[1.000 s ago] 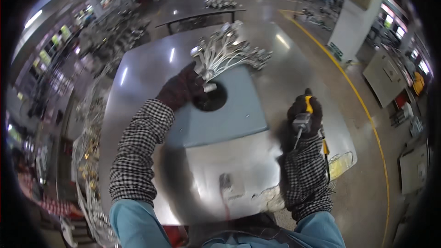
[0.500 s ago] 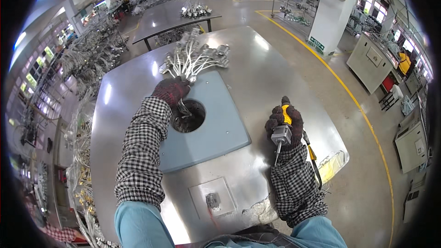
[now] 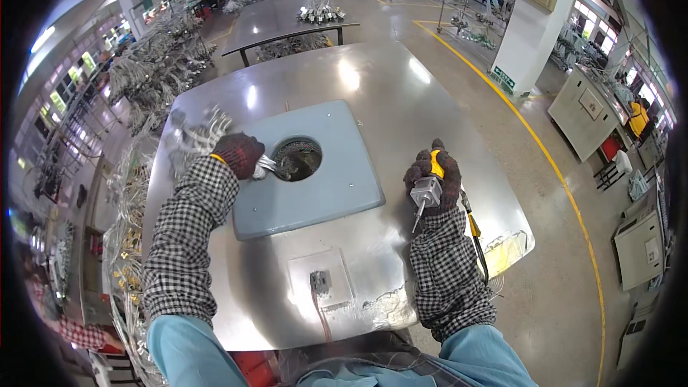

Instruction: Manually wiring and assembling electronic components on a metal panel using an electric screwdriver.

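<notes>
One broad metal table [image 3: 444,115] carries a blue-grey cover [image 3: 315,204] with a round opening [image 3: 304,160]. At the cover's left edge, the left hand [image 3: 240,154] is closed around a cable bundle [image 3: 204,132], presumably keeping its strands together; its long axis runs from blurred connectors rightward, ends facing the opening. Right of the cover, the right hand [image 3: 449,180] curls round a yellow-handled tool [image 3: 427,192], tip pointing nearward, perhaps for clearance.

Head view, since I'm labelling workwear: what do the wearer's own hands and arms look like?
The left hand and right hand wear dark, reddish-brown gloves, with a yellow edge at the left cuff. Black-and-white checked oversleeves cover the forearms, gathered at the ends; above them are plain light-blue sleeves.
</notes>
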A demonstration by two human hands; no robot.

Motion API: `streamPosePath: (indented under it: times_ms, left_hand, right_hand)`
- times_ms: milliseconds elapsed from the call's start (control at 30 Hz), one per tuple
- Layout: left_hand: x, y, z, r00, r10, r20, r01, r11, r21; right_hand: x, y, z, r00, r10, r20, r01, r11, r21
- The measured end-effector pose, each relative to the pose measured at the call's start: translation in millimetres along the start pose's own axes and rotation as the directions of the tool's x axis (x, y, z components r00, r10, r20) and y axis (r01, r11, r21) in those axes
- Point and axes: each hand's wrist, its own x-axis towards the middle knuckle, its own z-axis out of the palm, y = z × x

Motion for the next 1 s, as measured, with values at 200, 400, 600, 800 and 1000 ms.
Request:
streamPosePath:
  times_ms: [200, 400, 600, 800, 1000]
  left_hand:
    - [-44, 37, -13, 0.984, -0.16, 0.08, 0.169, 0.979, -0.112]
    - [-43, 72, -44, 0.981, -0.187, 0.042, 0.187, 0.884, -0.429]
    - [-119, 72, -83, 0.973, -0.1, -0.208, -0.019, 0.864, -0.503]
    - [-178, 139, 17, 0.931, 0.243, -0.273, -0.25, 0.968, 0.011]
    - [-179, 153, 14, 0.99, -0.021, -0.142, 0.023, 1.0, 0.016]
  right_hand:
    - [-2, 8, 6, 1.0, 0.009, 0.013, -0.008, 0.998, -0.066]
    - [2, -7, 2, 0.979, 0.114, 0.169, -0.09, 0.985, -0.145]
    - [5, 2, 18, 0.999, 0.039, 0.017, -0.036, 0.986, -0.164]
    - [8, 3, 23, 0.972, 0.169, 0.166, -0.127, 0.963, -0.236]
    - [-47, 25, 112, 0.951, 0.012, 0.309, 0.151, 0.853, -0.499]
